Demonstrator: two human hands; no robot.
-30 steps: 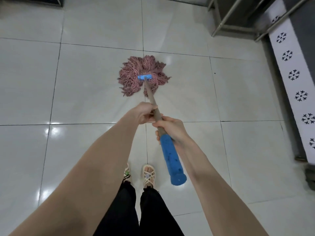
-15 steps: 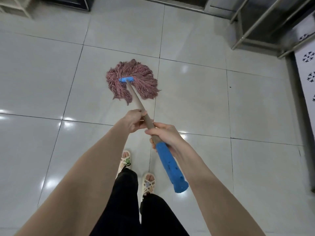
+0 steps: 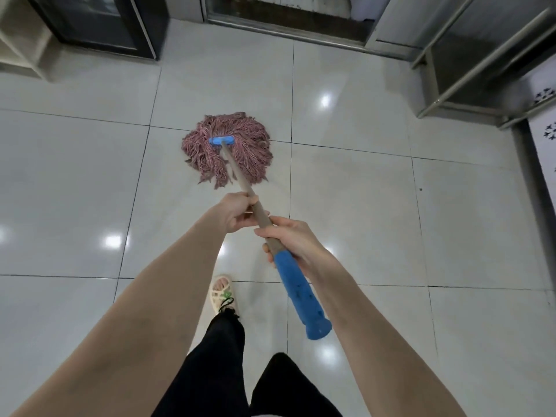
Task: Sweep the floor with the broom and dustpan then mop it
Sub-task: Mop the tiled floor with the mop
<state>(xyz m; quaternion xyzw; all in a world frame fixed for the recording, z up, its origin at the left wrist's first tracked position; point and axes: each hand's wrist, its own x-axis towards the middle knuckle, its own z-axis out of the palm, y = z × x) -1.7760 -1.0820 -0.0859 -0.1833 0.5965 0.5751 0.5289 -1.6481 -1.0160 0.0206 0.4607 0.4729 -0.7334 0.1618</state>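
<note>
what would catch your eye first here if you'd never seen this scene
The pink mop head stands out first, spread flat on the pale floor tiles just above centre. Next comes the handle, with its blue grip running down toward the viewer, held by the left hand higher on the shaft and the right hand just above the grip. Dark door frames line the top edge.

Both hands grip the mop handle (image 3: pixel 240 179). Left hand (image 3: pixel 237 213) wrapped around the bare shaft, farther down toward the head. Right hand (image 3: pixel 290 240) just behind it, closed where the shaft meets the blue grip (image 3: pixel 302 291), which extends back past the wrist. Pink string mop head (image 3: pixel 227 150) lies spread flat on the white floor tile (image 3: pixel 346 206), ahead of the left hand. One sandalled foot (image 3: pixel 222 291) visible below the hands.
</note>
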